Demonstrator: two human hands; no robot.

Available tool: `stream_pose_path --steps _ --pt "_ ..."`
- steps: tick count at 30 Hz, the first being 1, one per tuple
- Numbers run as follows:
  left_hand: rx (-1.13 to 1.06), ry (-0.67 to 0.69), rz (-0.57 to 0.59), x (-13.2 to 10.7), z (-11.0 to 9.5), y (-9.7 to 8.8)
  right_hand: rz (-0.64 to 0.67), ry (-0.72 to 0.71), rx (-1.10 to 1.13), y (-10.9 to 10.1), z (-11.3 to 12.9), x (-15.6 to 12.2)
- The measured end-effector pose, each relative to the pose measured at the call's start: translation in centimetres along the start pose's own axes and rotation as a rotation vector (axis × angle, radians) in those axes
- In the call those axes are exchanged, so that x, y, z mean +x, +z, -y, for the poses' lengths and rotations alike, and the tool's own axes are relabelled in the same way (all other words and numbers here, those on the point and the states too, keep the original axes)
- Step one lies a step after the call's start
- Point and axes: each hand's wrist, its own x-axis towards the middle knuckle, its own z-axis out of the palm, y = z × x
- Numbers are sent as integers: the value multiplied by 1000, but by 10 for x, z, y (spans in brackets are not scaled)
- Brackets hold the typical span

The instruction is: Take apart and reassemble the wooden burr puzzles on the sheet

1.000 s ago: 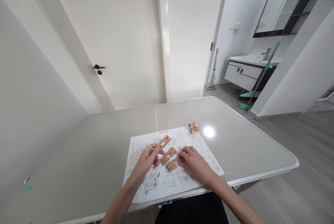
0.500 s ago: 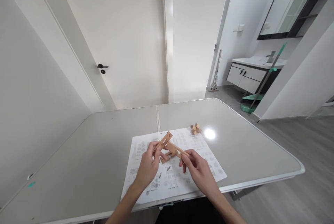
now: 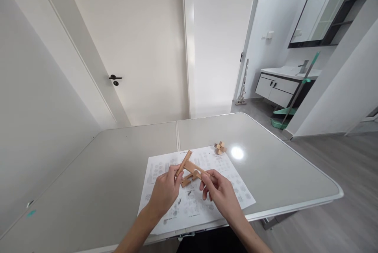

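A slotted wooden strip [image 3: 183,163] is pinched by its lower end in the left hand [image 3: 165,192]. A notched bar [image 3: 197,169], grasped by the right hand [image 3: 221,192], is crossed against it just beyond the fingers, apparently so the notches stay free. A third piece [image 3: 188,181] lies beneath.

left grip [image 3: 165,191]: pinches slotted piece [image 3: 184,162] | right grip [image 3: 220,191]: pinches bar [image 3: 197,169], crossing it | third piece [image 3: 188,181]: on sheet [image 3: 195,209] between grips | assembled puzzle [image 3: 219,147]: beyond right grip
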Motion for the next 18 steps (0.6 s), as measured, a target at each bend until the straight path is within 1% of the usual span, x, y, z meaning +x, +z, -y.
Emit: stream_pose_path --steps 4,10,13,16,18 --pt "21 54 -11 0 6 -3 -2 0 1 2 2 -2" --pt "145 126 -31 0 6 -7 -18 -3 3 9 11 -7" --pt "166 181 -40 -2 2 -5 1 14 65 14 12 -5" --pt "128 248 -8 -3 -6 -3 31 18 120 18 13 0" --pt "108 255 -1 -3 -11 -4 52 19 133 19 15 4"
